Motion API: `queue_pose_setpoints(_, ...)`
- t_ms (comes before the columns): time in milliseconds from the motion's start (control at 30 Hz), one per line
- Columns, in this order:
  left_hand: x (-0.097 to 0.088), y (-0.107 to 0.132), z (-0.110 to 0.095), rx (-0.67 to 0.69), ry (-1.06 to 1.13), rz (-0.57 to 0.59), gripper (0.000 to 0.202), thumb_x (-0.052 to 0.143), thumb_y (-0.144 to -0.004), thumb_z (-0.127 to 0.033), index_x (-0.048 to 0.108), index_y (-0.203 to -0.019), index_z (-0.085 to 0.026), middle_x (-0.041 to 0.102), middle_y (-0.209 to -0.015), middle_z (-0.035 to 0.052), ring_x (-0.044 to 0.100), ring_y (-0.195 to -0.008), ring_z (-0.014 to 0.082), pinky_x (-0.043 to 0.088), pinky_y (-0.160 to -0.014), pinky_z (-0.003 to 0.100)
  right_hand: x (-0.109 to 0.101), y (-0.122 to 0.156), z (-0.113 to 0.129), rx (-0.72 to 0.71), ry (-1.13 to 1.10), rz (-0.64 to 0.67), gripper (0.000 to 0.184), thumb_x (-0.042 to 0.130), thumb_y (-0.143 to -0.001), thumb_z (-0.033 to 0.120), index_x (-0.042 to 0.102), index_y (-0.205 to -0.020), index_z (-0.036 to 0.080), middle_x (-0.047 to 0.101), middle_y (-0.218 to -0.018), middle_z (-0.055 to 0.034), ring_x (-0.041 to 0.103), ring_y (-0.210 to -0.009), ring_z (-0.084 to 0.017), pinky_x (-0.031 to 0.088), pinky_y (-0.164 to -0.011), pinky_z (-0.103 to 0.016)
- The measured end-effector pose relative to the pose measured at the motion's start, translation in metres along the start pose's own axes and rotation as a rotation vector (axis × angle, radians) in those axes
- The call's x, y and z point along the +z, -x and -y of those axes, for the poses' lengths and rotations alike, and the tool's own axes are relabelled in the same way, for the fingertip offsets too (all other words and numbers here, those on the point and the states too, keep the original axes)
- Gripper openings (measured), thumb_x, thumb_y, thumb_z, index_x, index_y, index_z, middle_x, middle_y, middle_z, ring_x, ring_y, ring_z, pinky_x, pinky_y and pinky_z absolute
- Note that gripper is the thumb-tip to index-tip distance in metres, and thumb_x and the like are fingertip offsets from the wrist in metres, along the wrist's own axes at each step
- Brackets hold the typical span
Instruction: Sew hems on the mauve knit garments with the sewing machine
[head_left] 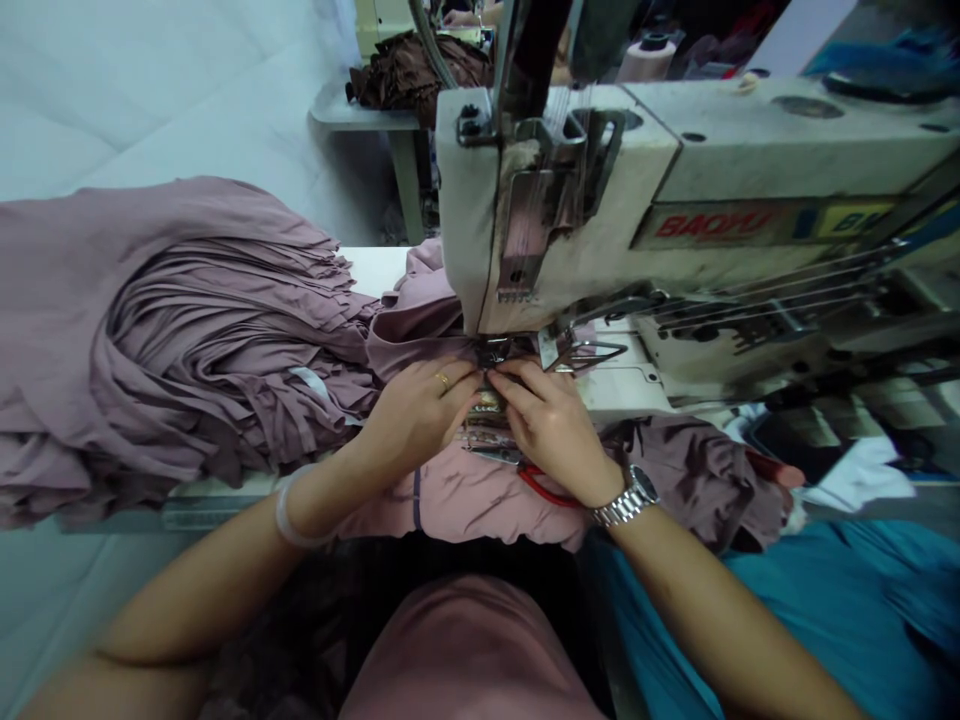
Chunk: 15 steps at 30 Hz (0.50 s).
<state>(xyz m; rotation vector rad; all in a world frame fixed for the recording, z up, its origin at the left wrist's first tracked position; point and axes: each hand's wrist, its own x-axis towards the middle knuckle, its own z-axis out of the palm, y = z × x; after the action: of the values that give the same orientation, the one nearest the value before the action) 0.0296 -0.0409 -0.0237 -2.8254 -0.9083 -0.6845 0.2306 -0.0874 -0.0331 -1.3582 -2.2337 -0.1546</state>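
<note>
My left hand (420, 410) and my right hand (551, 425) meet in front of the presser foot (493, 352) of a sewing machine (570, 200). The fingers of both are bent and closed, their tips nearly touching at the edge of mauve fabric (412, 325) that runs behind the foot. The bit of cloth right under the fingertips is mostly hidden. Below my hands, a pair of scissors with red handles (551, 487) lies on pink fabric (465, 500), partly covered by my right hand.
A thick folded stack of mauve fabric pieces (225, 320) lies to the left. Dark mauve cloth (682, 470) is bunched on the right, above teal fabric (840, 600). Behind stands another table (367, 115) with brown cloth (420, 70). A thread cone (646, 60) stands behind the machine.
</note>
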Motion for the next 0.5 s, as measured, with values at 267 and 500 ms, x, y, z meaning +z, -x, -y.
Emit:
queue_pose_setpoints(267,-0.004,-0.001,-0.007,0.006,0.036,0.045,0.024,0.046,-0.1,-0.027,0.06,-0.112,-0.011,0.065,-0.111,0.0109,0.061,-0.103,0.0213,0.051,-0.09,0.036,-0.004,-0.001,-0.004,-0.291,0.164,0.005,0.033,0.047,-0.091,0.008,0.06,-0.12,0.0,0.063,-0.119,-0.0195,0.053,-0.112,-0.027,0.052,-0.088,-0.04)
queue_pose_setpoints(500,-0.069,-0.023,0.138,-0.406,-0.211,-0.074,0.032,0.039,-0.102,-0.033,0.057,-0.115,-0.011,0.061,-0.108,0.007,0.055,-0.099,0.0166,0.048,-0.091,0.034,-0.016,-0.006,-0.053,-0.173,0.128,-0.016,0.02,0.051,-0.091,0.018,0.069,-0.099,0.012,0.068,-0.092,-0.0138,0.06,-0.092,-0.025,0.05,-0.081,-0.042)
